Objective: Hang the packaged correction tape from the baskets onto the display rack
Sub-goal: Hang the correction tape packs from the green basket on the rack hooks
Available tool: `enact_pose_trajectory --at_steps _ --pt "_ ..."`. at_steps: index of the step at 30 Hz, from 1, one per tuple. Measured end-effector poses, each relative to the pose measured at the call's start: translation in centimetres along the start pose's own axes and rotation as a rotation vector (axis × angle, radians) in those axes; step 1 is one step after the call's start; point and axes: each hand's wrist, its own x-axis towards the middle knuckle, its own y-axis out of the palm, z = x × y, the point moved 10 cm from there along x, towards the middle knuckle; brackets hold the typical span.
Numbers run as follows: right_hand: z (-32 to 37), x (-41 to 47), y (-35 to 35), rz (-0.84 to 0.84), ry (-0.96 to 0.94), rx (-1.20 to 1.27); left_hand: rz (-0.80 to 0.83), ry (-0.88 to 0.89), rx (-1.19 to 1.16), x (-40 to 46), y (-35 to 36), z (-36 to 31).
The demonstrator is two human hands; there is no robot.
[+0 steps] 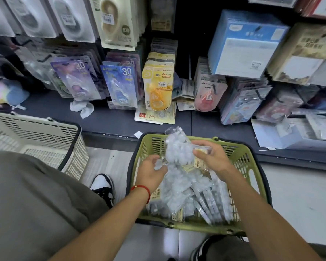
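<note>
A: Setting: a shop aisle with pale floor tiles, a dark shelf ledge [51, 108] and a display rack [188, 59] hung with carded stationery. What was the subject?

B: The packaged correction tape [179, 149], a clear bundle raised above the green basket [256, 166]. The left hand [151, 172] pinched its lower edge; the right hand [211, 157] gripped its upper right side, fingers curled round a pack.

A: And the remaining stock?

B: More clear packs [201, 196] lay heaped in the same basket, filling most of it. The cream basket [36, 134], to the left, showed no packs in its visible part.

A: Progress, then?

B: Judged early to middling. Yellow packs [158, 85] and blue packs [120, 81] already hung on the rack, yet the heap was untouched and the held bundle not yet hung.

A: Other features?

B: Loose cards [154, 115] and crumpled paper [83, 108] lay on the ledge; boxed goods [247, 44] stood at the upper right.
</note>
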Motion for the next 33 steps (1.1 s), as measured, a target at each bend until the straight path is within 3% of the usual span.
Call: enact_pose_trajectory --at_steps 4,6,8,13,17,22,25,28,33 --pt "0.8 -1.2 2.4 0.115 0.092 0.385 0.116 -0.221 -0.476 -0.2 2.4 0.7" --pt "0.3 -1.5 3.7 0.155 0.128 0.361 0.165 -0.234 -0.769 -0.4 3.3 0.0" --pt "-0.2 -1.5 4.1 0.147 0.119 0.15 0.163 -0.224 -0.93 -0.5 3.0 -0.4" --pt "-0.5 -1.8 5.0 0.151 0.082 -0.302 0.081 -0.204 -0.733 -0.5 2.0 0.4" --pt "-1.2 -1.7 3.1 -0.039 0.006 -0.661 -0.11 -0.195 -0.633 0.3 -1.3 1.7" --pt "-6.6 -4.9 9.9 0.4 -0.048 -1.177 -0.342 -0.125 -0.521 1.0 -5.7 2.5" --pt "-7.3 -6.0 12.0 0.408 -0.188 -1.366 -0.34 -0.08 -0.547 1.4 -6.3 2.3" --pt "-4.8 -5.1 9.1 0.336 -0.14 -1.075 -0.331 -0.046 -0.581 1.4 -6.5 2.1" --pt "-2.9 -3.9 -3.1 -0.197 0.13 -0.283 -0.288 -0.054 -0.541 1.6 -5.6 2.3"
